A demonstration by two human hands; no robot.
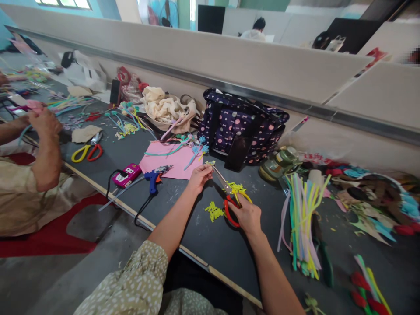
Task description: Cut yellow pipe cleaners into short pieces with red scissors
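In my right hand [246, 215] is a pair of scissors [224, 181] with one red and one yellow handle loop, its blades pointing up and left. My left hand [201, 178] pinches a small yellowish piece [211, 163] at the blade tips; its exact kind is too small to make out. Short yellow-green cut pieces [214, 211] lie in a pile below the scissors, and another heap [236, 188] sits behind the handles. Just beyond my left hand, a pink sheet [170, 162] bears blue flowers [199, 149] on stems.
A blue glue gun [152, 180] and a pink box [126, 175] lie left. Behind stand a dark patterned bag [243, 124] and a green bottle [278, 164]. Pastel stems [303, 223] are bundled right. A co-worker's hands [44, 120] and red-yellow scissors [88, 151] are far left.
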